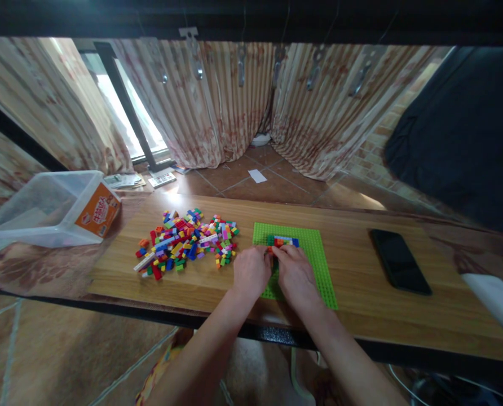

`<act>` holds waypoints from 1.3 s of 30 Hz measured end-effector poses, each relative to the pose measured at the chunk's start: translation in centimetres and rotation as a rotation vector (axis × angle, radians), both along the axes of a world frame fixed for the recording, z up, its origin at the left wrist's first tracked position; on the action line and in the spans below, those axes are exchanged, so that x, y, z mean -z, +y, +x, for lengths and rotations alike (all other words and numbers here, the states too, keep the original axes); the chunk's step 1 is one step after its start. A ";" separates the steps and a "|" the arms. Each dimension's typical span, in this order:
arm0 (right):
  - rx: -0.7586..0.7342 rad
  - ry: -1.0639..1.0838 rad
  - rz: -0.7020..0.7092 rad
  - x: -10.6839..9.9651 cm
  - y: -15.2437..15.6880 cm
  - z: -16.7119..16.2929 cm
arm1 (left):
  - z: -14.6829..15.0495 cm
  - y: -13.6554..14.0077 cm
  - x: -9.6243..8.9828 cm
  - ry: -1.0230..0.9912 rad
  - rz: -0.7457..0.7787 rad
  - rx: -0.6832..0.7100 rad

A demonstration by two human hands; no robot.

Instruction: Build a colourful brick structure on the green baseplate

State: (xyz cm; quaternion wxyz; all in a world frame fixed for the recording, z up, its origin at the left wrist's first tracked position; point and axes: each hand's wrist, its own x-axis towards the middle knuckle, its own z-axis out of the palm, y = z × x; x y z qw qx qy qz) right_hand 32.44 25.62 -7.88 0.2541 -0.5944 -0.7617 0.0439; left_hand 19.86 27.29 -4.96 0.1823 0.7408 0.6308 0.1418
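A green studded baseplate [319, 262] lies on the wooden board. Near its far side stands a small structure of toy building bricks [283, 241] in green, orange, white and blue. My left hand [251, 272] is closed over the plate's left part, its fingertips at a small red-orange brick [270, 248]. Close beside it, my right hand [297, 276] has its fingers bent together at that same brick, just in front of the structure. The fingers hide most of the brick and part of the structure, so whether the brick touches the plate I cannot tell.
Left of the plate spreads a pile of loose coloured bricks [188, 242]. A black phone [399, 260] lies to the right on the wooden board [353, 316]. A clear plastic bin [44, 208] with an orange label stands at the far left. Curtains [217, 107] hang beyond.
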 end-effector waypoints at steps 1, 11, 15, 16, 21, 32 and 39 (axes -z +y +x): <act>0.001 -0.019 -0.012 -0.1 -0.1 -0.1 | 0.0 0.0 0.1 -0.008 -0.006 -0.002; 0.066 -0.152 0.004 -0.8 -1.0 -2.1 | -0.8 0.3 0.6 -0.160 -0.006 0.071; 0.049 -0.085 0.032 -0.3 -1.0 -2.0 | -0.7 0.1 0.4 -0.136 -0.005 0.058; 0.045 -0.055 0.044 -0.3 -1.0 -1.8 | -0.6 0.1 0.3 -0.126 -0.002 0.053; 0.102 0.167 0.106 -1.1 -1.3 0.3 | -1.0 0.6 -0.2 -0.148 -0.044 0.022; 0.320 0.129 0.014 -1.6 -0.3 4.3 | -0.9 -0.7 0.0 -0.149 0.154 0.049; 0.330 0.086 -0.148 -1.6 -0.2 3.2 | 0.2 -1.5 0.7 0.053 0.111 0.170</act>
